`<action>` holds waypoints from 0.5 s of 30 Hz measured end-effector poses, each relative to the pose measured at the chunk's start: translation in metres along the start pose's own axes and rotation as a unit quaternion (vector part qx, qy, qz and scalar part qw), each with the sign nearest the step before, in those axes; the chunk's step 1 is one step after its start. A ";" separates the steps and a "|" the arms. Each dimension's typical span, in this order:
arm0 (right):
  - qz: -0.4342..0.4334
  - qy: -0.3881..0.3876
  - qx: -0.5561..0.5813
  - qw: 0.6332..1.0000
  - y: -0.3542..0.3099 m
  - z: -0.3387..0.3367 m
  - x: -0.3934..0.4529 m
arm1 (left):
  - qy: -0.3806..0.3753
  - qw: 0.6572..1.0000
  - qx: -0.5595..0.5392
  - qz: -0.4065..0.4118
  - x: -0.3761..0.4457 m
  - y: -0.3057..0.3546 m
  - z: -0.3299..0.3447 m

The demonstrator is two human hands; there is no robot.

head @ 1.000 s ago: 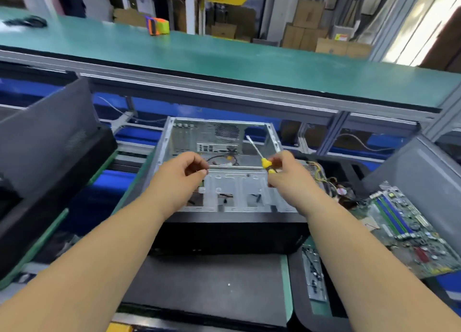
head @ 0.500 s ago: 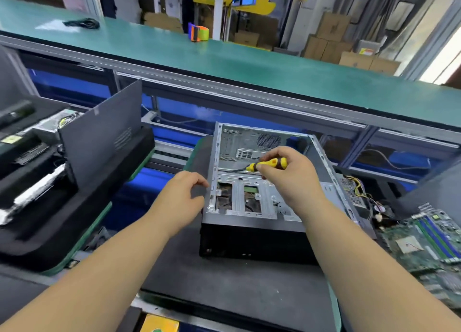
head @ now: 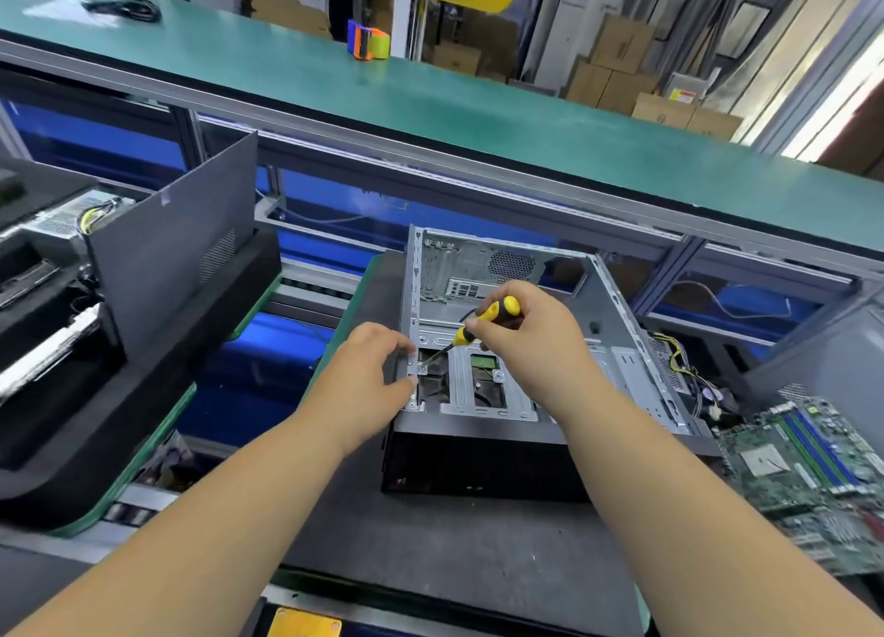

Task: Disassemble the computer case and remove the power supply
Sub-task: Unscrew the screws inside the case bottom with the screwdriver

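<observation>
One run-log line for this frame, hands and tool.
right hand: grips screwdriver, tip at drive-cage screw | left hand: steadies computer case edge

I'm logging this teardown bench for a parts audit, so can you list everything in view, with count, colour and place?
computer case: one, grey metal with black front, open, centre of the dark mat
screwdriver: one, yellow and black handle, tip down at the case's near-left bracket
motherboard: one, green, right of the case
side panel: one, dark grey, leaning upright at left
tape dispenser: one, orange and blue, on the far green bench
black cable: one, far bench, left end
cardboard boxes: several, brown, background
left hand: touches the case's left edge
right hand: grips the screwdriver
</observation>
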State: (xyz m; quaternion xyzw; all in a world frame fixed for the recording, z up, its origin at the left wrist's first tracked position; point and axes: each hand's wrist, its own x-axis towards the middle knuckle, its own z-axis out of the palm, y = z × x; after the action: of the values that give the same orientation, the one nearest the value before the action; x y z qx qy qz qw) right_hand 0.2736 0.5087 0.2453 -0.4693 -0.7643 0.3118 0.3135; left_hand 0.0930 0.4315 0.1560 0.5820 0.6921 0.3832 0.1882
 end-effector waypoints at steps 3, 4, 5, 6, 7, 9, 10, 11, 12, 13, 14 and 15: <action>0.003 -0.004 -0.014 1.000 -0.002 -0.001 0.001 | -0.003 1.000 -0.003 -0.003 0.001 -0.001 0.000; 0.003 -0.008 -0.019 1.000 -0.003 -0.001 0.001 | -0.004 1.000 -0.003 -0.004 0.002 -0.001 0.000; 0.003 -0.014 -0.021 1.000 -0.004 -0.001 0.001 | -0.006 1.000 -0.002 -0.006 0.003 -0.001 0.000; 0.002 -0.021 -0.024 0.999 -0.005 -0.002 0.002 | -0.007 1.000 -0.001 -0.008 0.003 0.000 0.000; 0.000 -0.029 -0.031 0.999 -0.007 -0.002 0.002 | -0.008 1.000 -0.001 -0.010 0.004 0.000 0.000; -0.012 -0.048 -0.050 0.998 -0.011 -0.003 0.003 | -0.009 1.000 -0.003 -0.011 0.005 0.001 0.000; -0.022 -0.058 -0.061 0.996 -0.013 -0.003 0.004 | -0.009 1.000 -0.003 -0.011 0.006 0.002 0.000; -0.034 -0.069 -0.074 0.994 -0.016 -0.003 0.004 | -0.009 1.000 -0.002 -0.010 0.006 0.002 0.000; -0.046 -0.081 -0.090 0.992 -0.019 -0.004 0.005 | -0.009 1.000 -0.001 -0.009 0.006 0.003 -0.001; -0.057 -0.095 -0.107 0.988 -0.022 -0.004 0.006 | -0.009 1.000 0.000 -0.008 0.007 0.004 -0.001; -0.068 -0.110 -0.125 0.984 -0.025 -0.005 0.007 | -0.009 1.000 0.000 -0.007 0.007 0.005 -0.001; -0.080 -0.126 -0.144 0.978 -0.028 -0.006 0.008 | -0.010 1.000 -0.002 -0.006 0.008 0.006 -0.002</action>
State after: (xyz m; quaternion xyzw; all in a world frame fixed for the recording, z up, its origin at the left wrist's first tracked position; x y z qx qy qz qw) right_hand 0.2601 0.5071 0.2719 -0.4043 -0.8695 0.2288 0.1676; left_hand 0.0935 0.4383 0.1629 0.5814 0.6928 0.3778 0.1981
